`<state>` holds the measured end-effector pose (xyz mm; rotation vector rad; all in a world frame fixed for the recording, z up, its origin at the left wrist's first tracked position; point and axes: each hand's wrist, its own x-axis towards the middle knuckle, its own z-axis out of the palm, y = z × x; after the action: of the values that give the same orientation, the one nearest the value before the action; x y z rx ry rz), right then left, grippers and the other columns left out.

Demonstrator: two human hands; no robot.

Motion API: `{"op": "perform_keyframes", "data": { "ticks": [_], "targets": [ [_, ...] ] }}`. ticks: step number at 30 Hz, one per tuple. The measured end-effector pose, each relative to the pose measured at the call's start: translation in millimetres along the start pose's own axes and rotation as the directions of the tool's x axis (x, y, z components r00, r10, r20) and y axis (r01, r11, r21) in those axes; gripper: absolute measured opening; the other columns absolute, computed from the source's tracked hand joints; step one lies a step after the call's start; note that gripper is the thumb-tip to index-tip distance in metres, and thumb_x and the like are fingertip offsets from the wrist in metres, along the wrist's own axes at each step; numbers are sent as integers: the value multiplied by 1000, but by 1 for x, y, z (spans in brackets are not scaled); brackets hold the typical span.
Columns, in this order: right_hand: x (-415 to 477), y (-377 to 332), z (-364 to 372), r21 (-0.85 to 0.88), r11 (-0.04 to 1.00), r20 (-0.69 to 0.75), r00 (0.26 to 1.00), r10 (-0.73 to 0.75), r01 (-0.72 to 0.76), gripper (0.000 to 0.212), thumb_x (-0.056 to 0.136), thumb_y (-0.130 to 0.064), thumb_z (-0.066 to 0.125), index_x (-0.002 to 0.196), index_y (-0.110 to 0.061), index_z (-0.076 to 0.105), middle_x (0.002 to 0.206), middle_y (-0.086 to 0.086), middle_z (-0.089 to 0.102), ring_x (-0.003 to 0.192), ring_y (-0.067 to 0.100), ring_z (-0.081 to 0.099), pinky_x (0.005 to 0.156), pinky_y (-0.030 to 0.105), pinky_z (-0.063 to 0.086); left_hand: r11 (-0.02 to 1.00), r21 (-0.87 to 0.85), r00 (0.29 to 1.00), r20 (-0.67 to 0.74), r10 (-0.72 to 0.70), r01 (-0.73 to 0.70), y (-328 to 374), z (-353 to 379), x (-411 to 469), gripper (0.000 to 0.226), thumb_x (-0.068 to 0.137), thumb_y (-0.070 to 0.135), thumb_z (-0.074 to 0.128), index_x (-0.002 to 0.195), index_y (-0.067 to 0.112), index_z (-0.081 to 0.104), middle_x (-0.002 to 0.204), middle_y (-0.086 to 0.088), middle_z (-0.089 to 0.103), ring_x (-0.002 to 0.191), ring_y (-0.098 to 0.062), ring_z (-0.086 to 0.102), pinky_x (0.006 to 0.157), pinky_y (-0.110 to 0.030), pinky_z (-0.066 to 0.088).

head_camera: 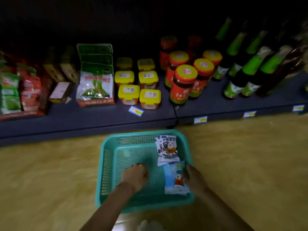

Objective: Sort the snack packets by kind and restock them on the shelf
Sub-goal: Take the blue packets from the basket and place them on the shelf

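On the shelf (83,117), from the left, stand green and red bags (10,92), boxes (60,92), green-and-white bags (95,84), yellow-lidded tubs (140,87), red jars (183,84) and green-labelled bottles (241,72). A price tag (135,111) lies loose on the shelf just in front of the tubs.

Below, on the wooden floor (41,172), the teal basket (106,164) sits close to the shelf's front edge. My left hand (135,176) is down in the middle of the basket, fingers curled under against the mesh bottom. The blur keeps me from telling whether it holds anything. To its right, in the far right corner, a small stack of bear packets (168,150) lies flat. Nearer me, along the right wall, lies a blue packet (173,180), and my right hand (194,178) grips it by its right edge. All the snack packets I can see are in the basket.
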<state>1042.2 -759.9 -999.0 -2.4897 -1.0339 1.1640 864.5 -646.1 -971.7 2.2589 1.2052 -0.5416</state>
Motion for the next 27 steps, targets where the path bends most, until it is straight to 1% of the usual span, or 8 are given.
{"op": "perform_keyframes", "data": {
  "ticks": [5, 6, 9, 12, 16, 19, 24, 27],
  "targets": [
    [40, 37, 72, 22, 1000, -102, 995, -18, 21, 104, 76, -79, 33, 144, -1, 24, 139, 17, 45, 121, 28, 53, 98, 36, 46, 986, -161, 999, 17, -30, 32, -13, 72, 62, 31, 92, 28, 39, 102, 13, 64, 107, -12, 68, 98, -29, 64, 80, -33, 49],
    [40, 41, 79, 31, 999, -131, 991, -18, 22, 107, 74, -79, 36, 146, -1, 21, 141, 17, 44, 123, 28, 52, 99, 37, 46, 975, -219, 999, 20, -33, 37, -13, 83, 69, 30, 92, 28, 40, 101, 14, 64, 106, -12, 68, 97, -29, 64, 80, -32, 49],
    [37, 46, 85, -16, 1000, -224, 974, -18, 15, 93, 81, -53, 60, 146, -1, 19, 146, 14, 39, 131, 27, 43, 105, 35, 40, 908, -413, 998, 23, -61, 65, -7, 109, 78, 22, 92, 25, 46, 96, 11, 62, 104, -13, 68, 94, -28, 63, 74, -28, 45],
    [37, 47, 84, -60, 998, -250, 968, 11, -27, 89, 81, -51, 61, 144, -1, 23, 145, 14, 38, 131, 27, 41, 103, 33, 38, 830, -549, 995, 32, -98, 99, 5, 125, 79, 11, 91, 23, 52, 86, 13, 52, 100, -16, 65, 93, -28, 61, 67, -25, 35],
    [37, 46, 81, -6, 1000, -245, 969, 27, -29, 81, 74, -52, 69, 131, -1, 40, 122, 14, 59, 110, 27, 59, 85, 34, 50, 763, -633, 991, 83, -102, 131, 21, 139, 85, 20, 90, 20, 54, 72, 17, 47, 79, -10, 58, 71, -22, 55, 62, -27, 40],
    [36, 45, 72, -12, 1000, -152, 988, 21, -23, 61, 71, -55, 70, 110, -9, 61, 105, 9, 70, 95, 23, 65, 72, 30, 50, 762, -634, 991, 109, -77, 129, 31, 144, 86, 20, 91, 13, 49, 71, 13, 53, 69, -6, 56, 59, -15, 50, 56, -24, 40],
    [8, 52, 42, 181, 983, -154, 988, -5, 33, 30, 76, -48, 68, 92, -22, 67, 86, -3, 70, 75, 8, 62, 65, 22, 47, 707, -698, 993, 87, -78, 116, 38, 156, 87, 33, 95, 28, 46, 63, 17, 46, 76, -11, 48, 66, -28, 50, 64, -35, 41],
    [-8, 66, 24, 403, 914, -177, 984, 31, 44, 15, 76, -42, 70, 87, -32, 66, 86, -13, 70, 80, 3, 63, 66, 21, 47, 665, -726, 984, 143, -103, 175, 56, 158, 84, 44, 82, 45, 62, 89, 2, 57, 94, -16, 45, 89, -38, 57, 75, -43, 45]
  ]
}}
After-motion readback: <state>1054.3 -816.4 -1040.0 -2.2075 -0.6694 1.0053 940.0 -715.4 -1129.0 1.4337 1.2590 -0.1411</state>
